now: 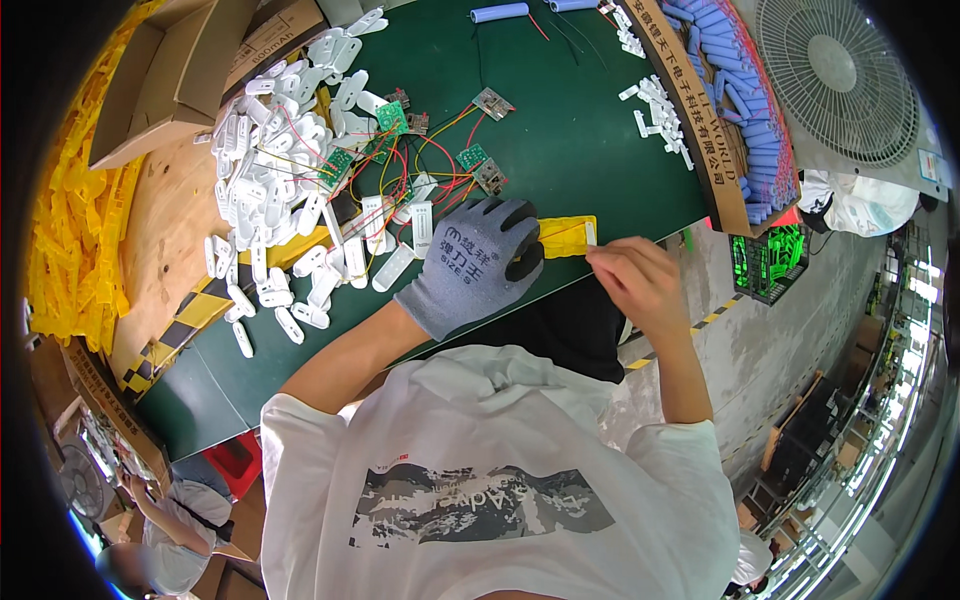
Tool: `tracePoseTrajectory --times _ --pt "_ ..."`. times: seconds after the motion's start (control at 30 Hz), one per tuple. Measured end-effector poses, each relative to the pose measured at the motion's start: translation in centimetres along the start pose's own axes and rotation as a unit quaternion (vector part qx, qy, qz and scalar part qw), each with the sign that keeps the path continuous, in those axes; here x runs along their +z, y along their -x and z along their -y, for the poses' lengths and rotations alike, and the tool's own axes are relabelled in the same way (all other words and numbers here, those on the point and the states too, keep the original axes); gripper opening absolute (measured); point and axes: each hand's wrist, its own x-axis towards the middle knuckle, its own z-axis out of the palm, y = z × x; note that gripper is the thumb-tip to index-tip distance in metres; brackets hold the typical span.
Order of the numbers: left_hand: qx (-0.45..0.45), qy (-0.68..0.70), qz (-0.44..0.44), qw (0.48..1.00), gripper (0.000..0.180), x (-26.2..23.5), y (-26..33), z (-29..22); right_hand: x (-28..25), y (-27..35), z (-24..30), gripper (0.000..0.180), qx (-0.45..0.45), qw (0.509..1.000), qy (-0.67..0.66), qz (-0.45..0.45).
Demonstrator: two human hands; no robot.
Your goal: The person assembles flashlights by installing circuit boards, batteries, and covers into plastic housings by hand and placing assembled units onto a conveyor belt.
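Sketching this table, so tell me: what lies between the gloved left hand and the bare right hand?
In the head view, a yellow piece lies between the gloved left hand and the bare right hand.

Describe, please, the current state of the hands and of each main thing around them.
Left hand: gloved, gripping the yellow piece by its left end
Right hand: bare, fingertips at that piece's right end
White casings: loose, heaped
Circuit boards: wired, near the casings
Cardboard box: open
Right carton: open, holding blue cylinders
Fan: spinning or stopped, cannot tell
Black crate: open, holding green items
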Motion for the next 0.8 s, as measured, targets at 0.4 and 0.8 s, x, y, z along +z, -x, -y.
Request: tracePoseTrajectory --times 0.4,0.8 --pt "0.007 -0.010 -0.009 1.000 0.021 -0.1 0.2 0.1 0.0 -0.2 -1.8 0.014 -0.013 0.997 -0.057 0.052" --pt "0.021 -0.027 -0.013 0.999 0.023 0.3 0.7 0.1 0.4 -9.9 -4.0 0.011 0.062 0.994 -0.075 0.048"
